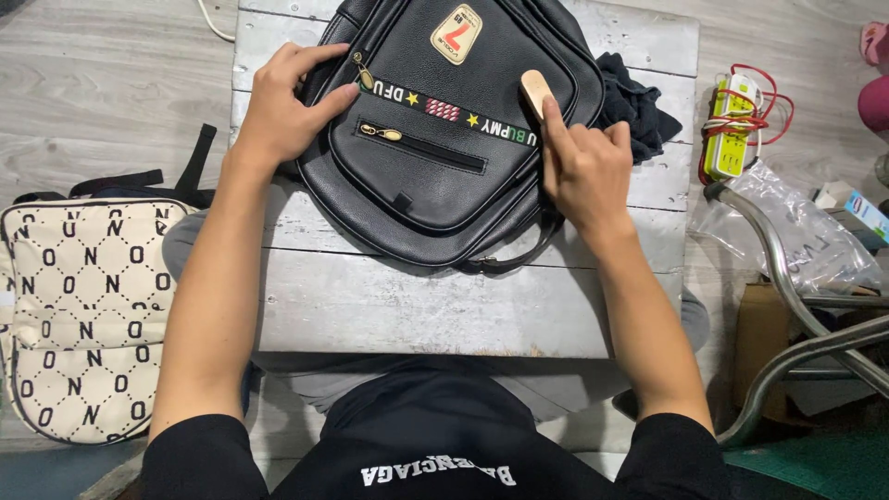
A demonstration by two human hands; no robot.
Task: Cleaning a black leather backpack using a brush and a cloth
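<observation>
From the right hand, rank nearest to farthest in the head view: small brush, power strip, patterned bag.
1. Small brush: held in the right hand, pressed on the black backpack.
2. Power strip: on the floor to the right.
3. Patterned bag: on the floor at far left.

Backpack (444, 139) flat on the tabletop (417, 306), toward its far edge. Left hand (278, 106) on the backpack's left side, right hand (583, 167) on its right with a small brush (535, 91). Cloth (634, 106) just right of the backpack. Second bag (88, 315) on the floor, left. Power strip (732, 125) and plastic bag (806, 241) right.
</observation>
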